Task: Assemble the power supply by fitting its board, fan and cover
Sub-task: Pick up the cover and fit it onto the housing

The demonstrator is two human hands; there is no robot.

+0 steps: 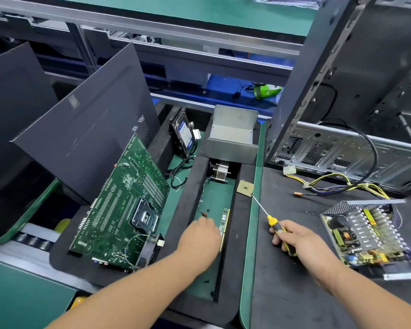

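The open power supply [368,236] lies on the dark mat at the right, its board and coils exposed inside a perforated metal shell. Its bent metal cover [233,135] stands at the far end of the foam tray [188,186]. My right hand [301,241] grips a yellow-and-black screwdriver [274,223], its shaft pointing toward a CPU chip [245,188]. My left hand [201,236] reaches down into the tray's green slot, fingers curled at small wires and parts; whether it holds anything is hidden. A small black fan [150,249] sits by the motherboard.
A green motherboard [126,205] leans in the tray beside a dark case panel [86,129]. A hard drive [184,134], a heatsink [220,170] and a memory stick [224,224] lie in the tray. A computer case [356,98] and yellow cables [337,184] occupy the right.
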